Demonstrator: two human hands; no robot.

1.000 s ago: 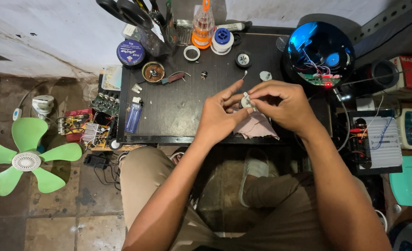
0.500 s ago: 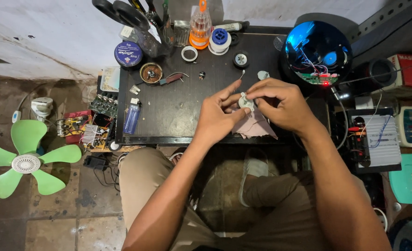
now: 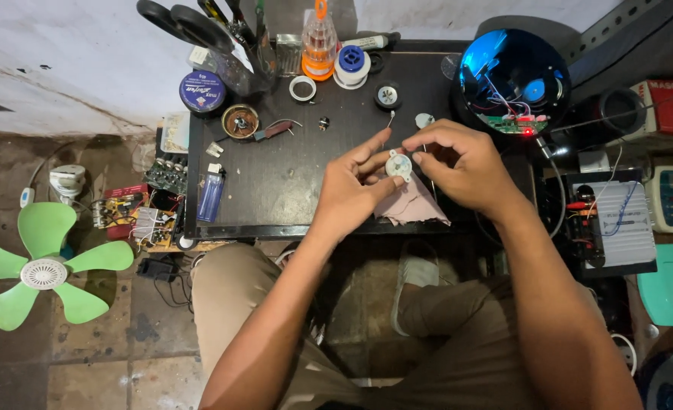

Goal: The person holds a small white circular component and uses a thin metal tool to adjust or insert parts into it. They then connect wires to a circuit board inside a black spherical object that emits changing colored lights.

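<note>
My left hand [image 3: 355, 188] and my right hand [image 3: 465, 163] meet over a small black table [image 3: 276, 182]. Between their fingertips they pinch a small round white part [image 3: 399, 165], the left thumb and forefinger on its left side, the right fingers on its right. Under the hands lies a pinkish cloth [image 3: 416, 206]. A thin white wire [image 3: 389, 121] runs up the table behind the part. A blue dome housing [image 3: 512, 76] with a wired circuit board and a lit red light stands just beyond my right hand.
Along the table's back are a jar of scissors and tools [image 3: 230, 38], a blue round tin [image 3: 201, 91], a clear orange-capped bottle [image 3: 320, 38] and a blue lighter [image 3: 210, 196]. Green fan blades [image 3: 40, 266] lie on the floor at left. Electronics sit at right [image 3: 617, 220].
The view has shifted slightly. Both hands stay together on the small white part above the cloth, which is now turned with its round face toward the camera.
</note>
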